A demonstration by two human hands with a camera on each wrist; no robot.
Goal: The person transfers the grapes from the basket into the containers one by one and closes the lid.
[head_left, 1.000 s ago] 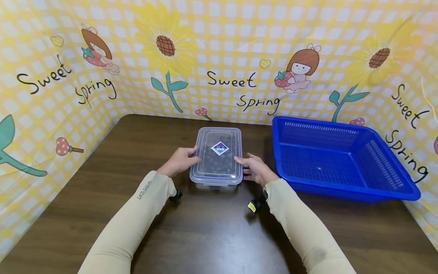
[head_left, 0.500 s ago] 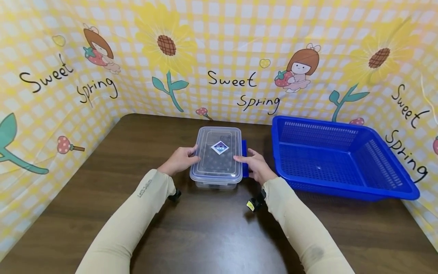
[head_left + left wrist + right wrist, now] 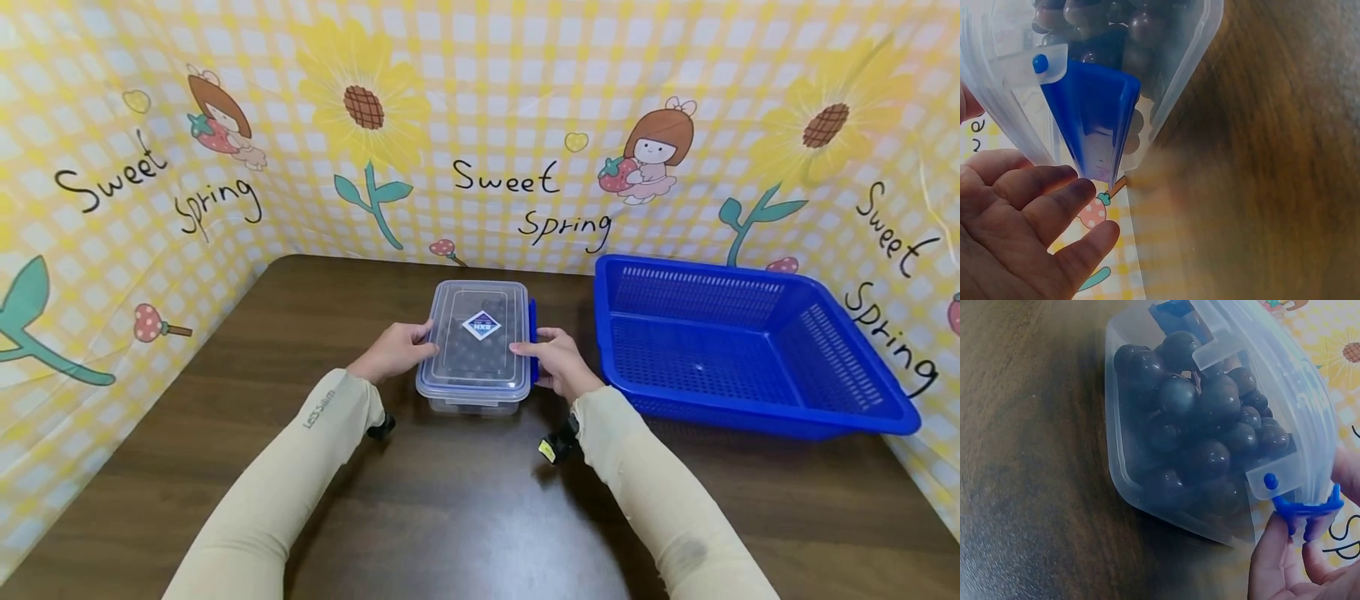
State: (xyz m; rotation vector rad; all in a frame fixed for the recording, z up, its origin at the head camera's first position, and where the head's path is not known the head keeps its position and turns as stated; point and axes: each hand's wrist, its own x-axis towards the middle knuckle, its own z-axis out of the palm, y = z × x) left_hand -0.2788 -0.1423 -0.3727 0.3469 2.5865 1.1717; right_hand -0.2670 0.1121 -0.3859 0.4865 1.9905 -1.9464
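A clear plastic food container (image 3: 480,367) with dark, round, grape-like fruit (image 3: 1179,394) inside stands on the table, its lid (image 3: 457,367) on. My right hand (image 3: 562,362) is at its right side, thumb on the lid's edge, fingers behind a raised blue latch (image 3: 1310,506) close to the rim. At the opposite side, my left hand (image 3: 390,352) rests its thumb on the lid edge. The other blue latch (image 3: 1094,106) hangs down there, and the left fingertips (image 3: 1085,186) lie loosely extended near its lower end.
A blue plastic basket (image 3: 611,358) with slotted sides stands right of the container, close to the right hand. A yellow checked cloth (image 3: 510,75) with printed flowers walls in the back and sides of the brown wooden table (image 3: 450,508).
On the right side the blue latch has come up from below, first sticking out flat, now standing closer to the lid's edge. Right fingers moved with it; the left hand stayed put.
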